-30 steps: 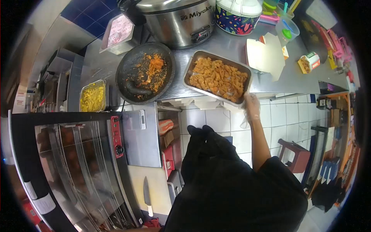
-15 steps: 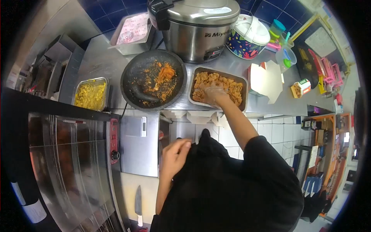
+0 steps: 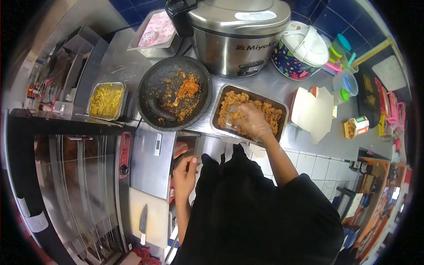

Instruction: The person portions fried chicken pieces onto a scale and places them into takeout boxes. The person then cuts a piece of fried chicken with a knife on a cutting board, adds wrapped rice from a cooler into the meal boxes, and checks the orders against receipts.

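My right hand [image 3: 254, 122], in a clear plastic glove, is down in a metal tray [image 3: 215, 115] of small browned fried chicken pieces [image 3: 270, 112]. Its fingers curl round some of the pieces; the glove and the pile partly hide them. My bare left hand [image 3: 185, 173] hangs by my body below the counter edge, loosely closed, with nothing visible in it. Left of the tray sits a dark stone mortar [image 3: 148, 79] with orange-red crushed paste [image 3: 188, 88] and a pestle [image 3: 159, 110] lying inside.
A big rice cooker [image 3: 225, 53] stands behind the tray. To the right are an open paper box [image 3: 311, 110], a flowered pot [image 3: 293, 59] and a small filled carton [image 3: 357, 127]. At left are a yellow food container [image 3: 106, 101], a glass cabinet [image 3: 79, 176] and a knife [image 3: 143, 218] on a board.
The view has shifted slightly. My right hand has lifted a little among the chicken pieces, its fingers more curled. My left hand stays low beside my body.
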{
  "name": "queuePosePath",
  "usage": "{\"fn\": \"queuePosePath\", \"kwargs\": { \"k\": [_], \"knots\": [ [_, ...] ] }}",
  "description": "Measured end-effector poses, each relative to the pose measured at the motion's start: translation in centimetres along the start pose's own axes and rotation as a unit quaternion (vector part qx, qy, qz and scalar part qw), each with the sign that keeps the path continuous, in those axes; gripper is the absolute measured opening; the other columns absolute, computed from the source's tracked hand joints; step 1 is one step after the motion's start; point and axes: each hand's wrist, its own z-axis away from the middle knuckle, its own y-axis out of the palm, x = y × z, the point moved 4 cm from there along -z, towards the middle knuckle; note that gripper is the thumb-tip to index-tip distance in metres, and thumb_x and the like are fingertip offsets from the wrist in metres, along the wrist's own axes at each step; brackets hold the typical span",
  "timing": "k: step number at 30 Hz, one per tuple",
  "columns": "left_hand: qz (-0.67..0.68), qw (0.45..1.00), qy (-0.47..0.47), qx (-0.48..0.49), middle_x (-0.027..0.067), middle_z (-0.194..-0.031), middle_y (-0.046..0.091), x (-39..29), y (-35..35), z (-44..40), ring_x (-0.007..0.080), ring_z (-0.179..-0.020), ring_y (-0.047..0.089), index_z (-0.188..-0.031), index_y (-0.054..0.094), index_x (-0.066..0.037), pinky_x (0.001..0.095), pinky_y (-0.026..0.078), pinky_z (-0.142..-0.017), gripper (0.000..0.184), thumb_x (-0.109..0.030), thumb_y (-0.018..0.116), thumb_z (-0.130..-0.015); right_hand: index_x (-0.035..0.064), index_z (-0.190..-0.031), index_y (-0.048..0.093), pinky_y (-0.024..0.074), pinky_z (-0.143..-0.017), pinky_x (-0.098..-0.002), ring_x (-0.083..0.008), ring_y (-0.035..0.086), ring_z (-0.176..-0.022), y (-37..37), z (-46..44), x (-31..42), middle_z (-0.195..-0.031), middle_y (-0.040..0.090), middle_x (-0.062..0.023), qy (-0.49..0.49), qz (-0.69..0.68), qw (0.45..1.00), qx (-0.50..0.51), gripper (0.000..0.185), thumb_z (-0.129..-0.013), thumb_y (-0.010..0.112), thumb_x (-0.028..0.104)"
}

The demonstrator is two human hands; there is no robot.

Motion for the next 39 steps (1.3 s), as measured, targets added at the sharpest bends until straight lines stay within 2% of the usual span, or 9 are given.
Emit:
{"fn": "queuePosePath", "kwargs": {
  "k": [2,5,10,17,22,27,31,34,39],
  "knots": [
    [0.002,1.000,-0.011,-0.004,0.0060,-0.085,0.070,-0.9,1.8,0.1,0.0089,-0.067,0.061,-0.106,0.069,0.000,0.0259,0.049,-0.060,0.025,-0.023,0.062,-0.100,0.0097,-0.123,0.059,0.0528,-0.079,-0.0333,-0.0163,0.064,-0.089,-0.3,-0.3,-2.3,-0.097,0.067,-0.0089,0.196,-0.362,0.910,0.040,0.046,-0.080,0.077,0.012],
    [-0.007,0.999,-0.040,0.009,0.0053,-0.086,0.071,-1.5,3.7,0.3,0.0076,-0.068,0.059,-0.107,0.069,0.000,0.0240,0.047,-0.060,0.026,-0.024,0.062,-0.100,0.0136,-0.121,0.060,0.0495,-0.078,-0.0280,-0.0104,0.058,-0.080,1.7,-0.5,-6.2,-0.088,0.066,-0.0005,0.229,-0.618,0.751,0.050,0.042,-0.083,0.076,0.011],
    [-0.013,0.995,-0.097,0.023,0.0048,-0.088,0.069,-0.1,5.9,1.3,0.0079,-0.072,0.058,-0.110,0.068,0.000,0.0241,0.048,-0.064,0.026,-0.023,0.063,-0.100,0.0108,-0.134,0.056,0.0414,-0.110,-0.0368,-0.0266,0.053,-0.130,-1.6,-1.2,-5.8,-0.143,0.054,-0.0157,-0.007,-0.368,0.918,0.148,0.052,-0.084,0.072,0.014],
    [0.031,0.991,-0.129,-0.017,0.0040,-0.087,0.069,1.0,8.1,2.7,0.0080,-0.072,0.059,-0.111,0.068,0.000,0.0234,0.047,-0.064,0.026,-0.023,0.063,-0.100,0.0139,-0.139,0.053,0.0433,-0.109,-0.0436,-0.0325,0.051,-0.132,-2.1,-2.2,-3.8,-0.144,0.051,-0.0166,-0.055,-0.134,0.977,0.158,0.058,-0.084,0.069,0.022],
    [-0.025,0.992,-0.109,0.053,0.0048,-0.089,0.069,0.9,9.3,1.7,0.0104,-0.075,0.061,-0.112,0.068,-0.001,0.0258,0.050,-0.066,0.028,-0.026,0.062,-0.101,0.0151,-0.138,0.055,0.0462,-0.105,-0.0501,-0.0522,0.044,-0.128,3.1,-1.6,-1.0,-0.145,0.042,-0.0287,-0.059,0.090,0.981,0.162,0.058,-0.082,0.071,0.022],
    [-0.132,0.982,-0.105,0.085,0.0112,-0.088,0.070,3.0,7.2,-0.9,0.0157,-0.082,0.065,-0.108,0.068,-0.001,0.0320,0.053,-0.072,0.029,-0.027,0.064,-0.098,0.0116,-0.133,0.058,0.0483,-0.103,-0.0524,-0.0488,0.048,-0.128,4.2,-1.6,-1.1,-0.148,0.040,-0.0255,-0.103,0.120,0.973,0.169,0.048,-0.087,0.064,0.021],
    [-0.259,0.943,-0.014,-0.207,0.0232,-0.087,0.069,6.3,-0.9,-6.5,0.0404,-0.085,0.067,-0.095,0.068,0.002,0.0459,0.053,-0.077,0.035,-0.032,0.062,-0.091,0.0116,-0.133,0.057,0.0485,-0.103,-0.0491,-0.0476,0.049,-0.127,2.9,-0.9,-0.3,-0.144,0.045,-0.0258,-0.103,0.106,0.977,0.154,0.051,-0.084,0.068,0.023],
    [-0.417,0.852,-0.025,-0.317,0.0264,-0.145,0.048,11.8,-8.3,-13.1,0.0465,-0.131,0.046,-0.134,0.058,-0.008,0.0535,0.039,-0.107,0.064,-0.055,0.061,-0.090,0.0118,-0.134,0.057,0.0474,-0.105,-0.0489,-0.0473,0.046,-0.130,-0.1,-1.1,2.6,-0.147,0.043,-0.0279,-0.083,0.114,0.970,0.198,0.053,-0.084,0.070,0.026],
    [-0.493,0.830,-0.083,-0.248,0.0272,-0.159,0.027,14.2,-10.7,-16.8,0.0494,-0.145,0.024,-0.152,0.040,-0.015,0.0634,0.016,-0.117,0.084,-0.070,0.050,-0.089,0.0087,-0.129,0.061,0.0468,-0.105,-0.0486,-0.0496,0.048,-0.129,2.3,-1.2,1.9,-0.148,0.042,-0.0331,-0.064,0.180,0.962,0.196,0.046,-0.085,0.064,0.021]
  ]
}}
